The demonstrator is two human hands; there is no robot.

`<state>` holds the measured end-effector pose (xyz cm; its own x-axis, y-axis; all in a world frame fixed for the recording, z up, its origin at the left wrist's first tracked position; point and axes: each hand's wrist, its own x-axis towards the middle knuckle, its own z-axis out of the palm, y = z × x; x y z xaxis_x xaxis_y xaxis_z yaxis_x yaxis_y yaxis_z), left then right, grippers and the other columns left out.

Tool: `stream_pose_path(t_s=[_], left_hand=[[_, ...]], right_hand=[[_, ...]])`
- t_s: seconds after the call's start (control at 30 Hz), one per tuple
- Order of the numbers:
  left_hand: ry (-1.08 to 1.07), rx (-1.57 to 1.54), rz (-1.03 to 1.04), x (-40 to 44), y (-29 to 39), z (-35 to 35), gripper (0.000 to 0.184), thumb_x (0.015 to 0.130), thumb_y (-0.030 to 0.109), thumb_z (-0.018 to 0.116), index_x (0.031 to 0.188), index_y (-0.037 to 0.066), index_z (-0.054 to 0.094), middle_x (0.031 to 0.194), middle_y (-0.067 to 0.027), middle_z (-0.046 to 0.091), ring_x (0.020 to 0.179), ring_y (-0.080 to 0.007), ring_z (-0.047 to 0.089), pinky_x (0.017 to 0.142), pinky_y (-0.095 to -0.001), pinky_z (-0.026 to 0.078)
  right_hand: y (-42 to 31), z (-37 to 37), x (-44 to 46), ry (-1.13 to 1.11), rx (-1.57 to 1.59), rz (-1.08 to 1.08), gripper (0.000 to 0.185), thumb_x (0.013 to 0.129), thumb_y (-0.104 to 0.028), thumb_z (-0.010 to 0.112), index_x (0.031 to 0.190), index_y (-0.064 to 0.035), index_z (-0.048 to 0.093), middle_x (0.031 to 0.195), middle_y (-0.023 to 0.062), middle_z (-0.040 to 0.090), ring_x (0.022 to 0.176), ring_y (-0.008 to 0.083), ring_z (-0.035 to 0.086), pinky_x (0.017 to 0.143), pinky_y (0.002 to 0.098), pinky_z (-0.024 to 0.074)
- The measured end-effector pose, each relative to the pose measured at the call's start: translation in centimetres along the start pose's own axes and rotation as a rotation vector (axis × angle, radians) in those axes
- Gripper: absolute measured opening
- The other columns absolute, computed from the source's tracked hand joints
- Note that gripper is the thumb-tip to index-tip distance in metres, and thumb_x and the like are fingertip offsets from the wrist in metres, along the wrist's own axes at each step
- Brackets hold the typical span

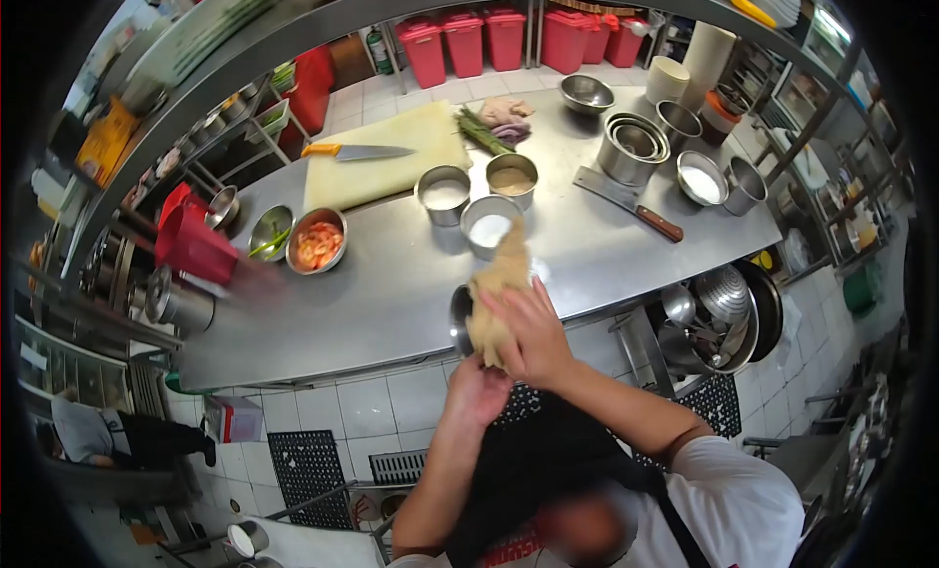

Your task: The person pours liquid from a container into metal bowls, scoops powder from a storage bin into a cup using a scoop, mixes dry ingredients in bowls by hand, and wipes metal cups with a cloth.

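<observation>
A tan, crumpled cloth (501, 286) hangs between my hands at the front edge of the steel table. My right hand (533, 331) is closed over its right side. Below it, my left hand (477, 390) is curled at the lower end of the cloth, its fingers partly hidden. A steel bowl (459, 320) shows behind the cloth, mostly covered; whether my left hand also touches it I cannot tell. Just beyond stand a container of white powder (488, 226), another of pale contents (443, 195) and one of brown contents (512, 180).
A knife (367, 152) lies on the cutting board (391, 172). Right of the containers lies a cleaver (626, 202). A bowl of orange-red pieces (318, 243) stands left, near a red bin (201, 240). Pans and ladles fill a large pot (748, 333) at lower right.
</observation>
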<state>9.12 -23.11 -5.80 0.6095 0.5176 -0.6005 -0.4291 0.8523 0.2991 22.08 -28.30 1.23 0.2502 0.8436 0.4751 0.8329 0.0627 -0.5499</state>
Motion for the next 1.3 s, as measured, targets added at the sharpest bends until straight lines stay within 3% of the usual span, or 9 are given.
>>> stream_pose_path(t_s=[0.17, 0.3, 0.5, 0.6, 0.63, 0.93, 1.1, 1.17, 1.3], left_hand=[[-0.102, 0.297, -0.167, -0.4, 1.2, 2.9, 0.029, 0.096, 0.008, 0.044, 0.12, -0.005, 0.051, 0.119, -0.0189, 0.059, 0.106, -0.0332, 0.062, 0.093, -0.0444, 0.053], [-0.087, 0.414, 0.049, 1.5, 0.8, 5.2, 0.031, 0.095, 0.013, 0.047, 0.119, -0.006, 0.052, 0.112, -0.0176, 0.063, 0.098, -0.0317, 0.065, 0.087, -0.0432, 0.054], [0.369, 0.624, 0.524, 3.8, 4.5, 3.2, 0.029, 0.096, 0.017, 0.054, 0.115, -0.004, 0.057, 0.101, -0.015, 0.066, 0.092, -0.0218, 0.065, 0.085, -0.0326, 0.05], [0.476, 0.971, 0.696, 4.9, 6.7, -1.4, 0.03, 0.096, 0.013, 0.049, 0.121, -0.004, 0.053, 0.107, -0.0163, 0.065, 0.103, -0.0243, 0.062, 0.09, -0.032, 0.046], [0.485, 0.995, 0.758, 4.6, 6.7, -1.2, 0.033, 0.094, 0.011, 0.047, 0.124, -0.004, 0.051, 0.11, -0.0169, 0.064, 0.106, -0.0252, 0.061, 0.093, -0.0319, 0.045], [0.453, 1.36, 0.815, 1.8, 7.1, -0.8, 0.051, 0.087, 0.003, 0.043, 0.138, 0.0, 0.043, 0.132, -0.0213, 0.047, 0.124, -0.0324, 0.046, 0.108, -0.0371, 0.032], [0.037, 1.769, 0.645, -3.7, 6.7, -4.7, 0.04, 0.097, 0.032, 0.047, 0.119, 0.0, 0.057, 0.128, -0.0198, 0.05, 0.121, -0.034, 0.046, 0.106, -0.0385, 0.034], [-0.216, 1.582, 0.177, -4.3, 5.9, -3.2, 0.049, 0.1, 0.041, 0.041, 0.117, -0.002, 0.058, 0.116, -0.0208, 0.059, 0.115, -0.0326, 0.052, 0.104, -0.038, 0.036], [-0.22, 1.385, 0.307, -3.2, 2.6, -6.2, 0.054, 0.1, 0.043, 0.039, 0.118, -0.003, 0.06, 0.124, -0.019, 0.06, 0.115, -0.029, 0.056, 0.1, -0.0351, 0.04]], right_hand=[[10.6, -0.9, 5.8, -0.621, 1.218, 0.8, 0.036, 0.095, -0.029, 0.051, 0.118, -0.0028, 0.059, 0.105, 0.0124, 0.064, 0.098, 0.021, 0.061, 0.089, 0.0384, 0.0495], [10.6, 5.1, -0.4, 0.064, 1.749, 0.968, 0.047, 0.097, -0.043, 0.04, 0.11, -0.0029, 0.061, 0.104, 0.0075, 0.065, 0.094, 0.0206, 0.063, 0.084, 0.0377, 0.0512], [20.5, -2.6, -1.3, -0.283, 0.936, 0.765, 0.039, 0.086, -0.035, 0.057, 0.108, -0.0034, 0.061, 0.102, 0.0131, 0.064, 0.095, 0.0254, 0.062, 0.084, 0.0399, 0.0512], [28.5, -7.1, -0.3, -0.399, -0.143, 0.179, 0.038, 0.08, -0.029, 0.068, 0.106, -0.0036, 0.061, 0.102, 0.0162, 0.064, 0.095, 0.0288, 0.062, 0.084, 0.041, 0.0513], [22.1, -9.3, 2.5, -0.485, -0.889, 0.51, 0.043, 0.081, -0.027, 0.066, 0.116, -0.0023, 0.06, 0.122, 0.0187, 0.057, 0.113, 0.0323, 0.055, 0.098, 0.0405, 0.0432], [20.7, 5.6, -0.7, -0.527, 0.055, 0.016, 0.034, 0.079, -0.016, 0.068, 0.11, -0.0047, 0.066, 0.125, 0.0156, 0.056, 0.106, 0.0343, 0.055, 0.09, 0.043, 0.0473], [5.9, -2.8, 2.8, -0.338, 0.221, -0.425, 0.017, 0.08, -0.01, 0.065, 0.095, -0.0031, 0.068, 0.104, 0.013, 0.064, 0.095, 0.0316, 0.06, 0.082, 0.0381, 0.0503], [1.3, -1.1, 1.0, -0.814, 0.049, -0.526, 0.019, 0.08, -0.016, 0.059, 0.09, -0.0027, 0.069, 0.107, 0.0152, 0.062, 0.095, 0.0287, 0.061, 0.081, 0.0372, 0.0506], [0.2, 7.8, -6.4, -1.214, -0.169, -0.444, 0.019, 0.077, -0.006, 0.059, 0.093, -0.0033, 0.069, 0.083, 0.0136, 0.068, 0.085, 0.0254, 0.068, 0.07, 0.0378, 0.0544]])
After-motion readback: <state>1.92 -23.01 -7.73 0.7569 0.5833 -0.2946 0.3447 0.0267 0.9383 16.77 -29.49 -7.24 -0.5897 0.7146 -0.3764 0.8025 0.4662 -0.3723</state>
